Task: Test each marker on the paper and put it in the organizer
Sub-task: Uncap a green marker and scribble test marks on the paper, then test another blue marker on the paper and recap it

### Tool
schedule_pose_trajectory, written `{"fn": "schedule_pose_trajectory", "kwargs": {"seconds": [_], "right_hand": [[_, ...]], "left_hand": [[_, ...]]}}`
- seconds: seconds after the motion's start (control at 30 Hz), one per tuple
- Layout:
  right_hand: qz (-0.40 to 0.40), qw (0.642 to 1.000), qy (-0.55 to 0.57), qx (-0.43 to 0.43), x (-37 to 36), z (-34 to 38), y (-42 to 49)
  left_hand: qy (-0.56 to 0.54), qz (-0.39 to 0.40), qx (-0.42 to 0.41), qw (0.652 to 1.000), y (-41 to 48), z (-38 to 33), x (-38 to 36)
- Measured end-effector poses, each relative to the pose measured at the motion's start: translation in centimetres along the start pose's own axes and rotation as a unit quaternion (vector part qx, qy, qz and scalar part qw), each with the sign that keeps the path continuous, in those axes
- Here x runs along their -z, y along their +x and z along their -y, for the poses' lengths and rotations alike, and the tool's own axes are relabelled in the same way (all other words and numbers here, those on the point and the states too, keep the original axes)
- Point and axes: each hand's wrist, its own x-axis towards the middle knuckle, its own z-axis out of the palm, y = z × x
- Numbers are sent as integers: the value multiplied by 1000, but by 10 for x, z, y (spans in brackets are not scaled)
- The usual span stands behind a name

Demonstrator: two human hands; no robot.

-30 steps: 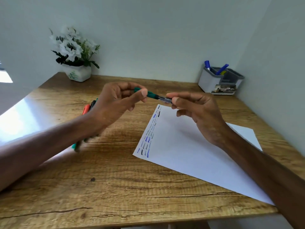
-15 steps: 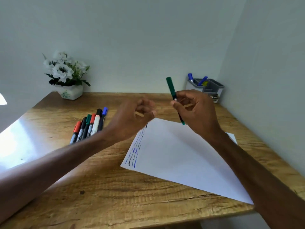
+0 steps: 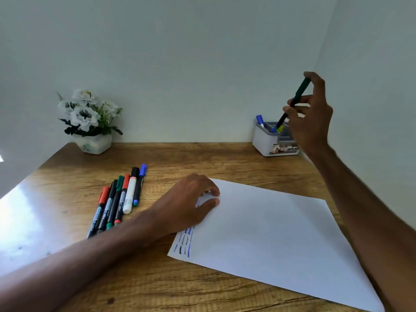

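Markers [image 3: 117,199] left of paper [image 3: 270,233], organizer [image 3: 267,140] behind, plant [image 3: 90,122] far left

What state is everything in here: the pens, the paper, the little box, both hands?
Green marker, tilted over the organizer, not yet in.
Right hand, pinches the green marker.
Left hand, rests on the paper.
Paper, flat, test strokes along its left edge.
Organizer, upright, blue marker inside.
Table markers, side by side, capped.

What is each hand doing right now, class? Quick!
Left hand: open, resting on the white paper sheet.
Right hand: holding the slim green marker above the white plastic organizer.
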Motion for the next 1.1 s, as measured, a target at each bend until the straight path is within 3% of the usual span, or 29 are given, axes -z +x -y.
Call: {"fn": "schedule_pose_trajectory", "kwargs": {"seconds": [0.27, 0.53, 1.1], "right_hand": [[13, 1000, -18, 15, -21, -24, -7], [-30, 999, -3, 44, -21, -24, -6], [96, 984, -151, 15, -26, -39, -29]], "left_hand": [[-1, 0, -7, 1000, 1, 3, -1], [12, 2, -5, 1000, 0, 4, -4], [20, -7, -13, 1000, 2, 5, -8]]}}
